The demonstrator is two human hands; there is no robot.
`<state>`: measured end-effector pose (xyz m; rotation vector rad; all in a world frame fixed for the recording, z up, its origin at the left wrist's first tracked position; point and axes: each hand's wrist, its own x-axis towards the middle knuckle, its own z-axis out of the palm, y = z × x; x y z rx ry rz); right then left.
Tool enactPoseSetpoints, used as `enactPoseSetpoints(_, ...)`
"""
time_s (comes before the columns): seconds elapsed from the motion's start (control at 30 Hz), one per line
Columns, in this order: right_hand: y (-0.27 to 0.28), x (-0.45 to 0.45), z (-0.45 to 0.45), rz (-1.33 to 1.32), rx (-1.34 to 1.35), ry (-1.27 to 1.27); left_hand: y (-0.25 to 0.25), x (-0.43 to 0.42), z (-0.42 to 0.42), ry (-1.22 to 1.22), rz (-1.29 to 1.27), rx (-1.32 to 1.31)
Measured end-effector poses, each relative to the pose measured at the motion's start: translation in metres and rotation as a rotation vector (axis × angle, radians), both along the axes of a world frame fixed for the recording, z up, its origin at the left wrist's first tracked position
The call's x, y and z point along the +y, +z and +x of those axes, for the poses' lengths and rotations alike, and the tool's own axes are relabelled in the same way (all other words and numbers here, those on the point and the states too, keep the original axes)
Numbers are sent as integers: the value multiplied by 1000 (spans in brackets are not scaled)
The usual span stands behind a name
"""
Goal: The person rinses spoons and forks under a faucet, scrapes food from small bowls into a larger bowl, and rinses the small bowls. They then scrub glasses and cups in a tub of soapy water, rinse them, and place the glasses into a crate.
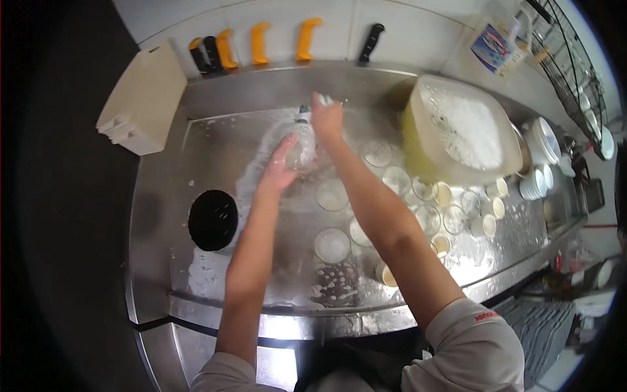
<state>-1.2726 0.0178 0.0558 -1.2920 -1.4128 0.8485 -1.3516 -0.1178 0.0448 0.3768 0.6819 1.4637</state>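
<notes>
My left hand (282,164) is wrapped around a clear, sudsy glass (302,151) above the steel counter. Close by at its upper right, my right hand (328,121) is closed, with a bit of white and green showing at its fingers. A dark green and white piece (304,114) sits at the top of the glass. Whether it joins what my right hand grips is hidden. Below my forearms, several soapy clear glasses (332,245) stand on the wet counter, and small cream cups (484,226) are grouped to the right.
A large tub (418,130) of foamy water stands at the right rear. On the left are a black round opening (213,220) in the counter and a beige bin (147,98). Knives with yellow handles (259,43) line the back wall. A wire rack (571,59) hangs upper right.
</notes>
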Motion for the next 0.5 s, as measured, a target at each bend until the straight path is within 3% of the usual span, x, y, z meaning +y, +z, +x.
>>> enactPoseSetpoints(0.1, 58, -10, 61, 216, -451, -1, -6, -11, 3, 154, 116, 774)
enactPoseSetpoints(0.2, 76, -9, 146, 257, -731, -58, -31, -22, 0, 271, 214, 1028)
enactPoseSetpoints(0.23, 59, 1, 170, 306, -833, -19, -30, -27, 2, 352, 221, 1271)
enactPoseSetpoints(0.3, 37, 19, 196, -117, -1116, 207, -36, -32, 6, 354, 208, 1315)
enactPoseSetpoints(0.33, 34, 20, 198, -182, -1061, 225, -39, -32, 7, 354, 203, 1339)
enactPoseSetpoints(0.43, -6, 53, 197, -200, -1242, 478, -47, -36, -1, 266, 224, 1354)
enactPoseSetpoints(0.5, -32, 86, 182, -182, -1360, 662, -26, -49, 0, 292, 198, 1423)
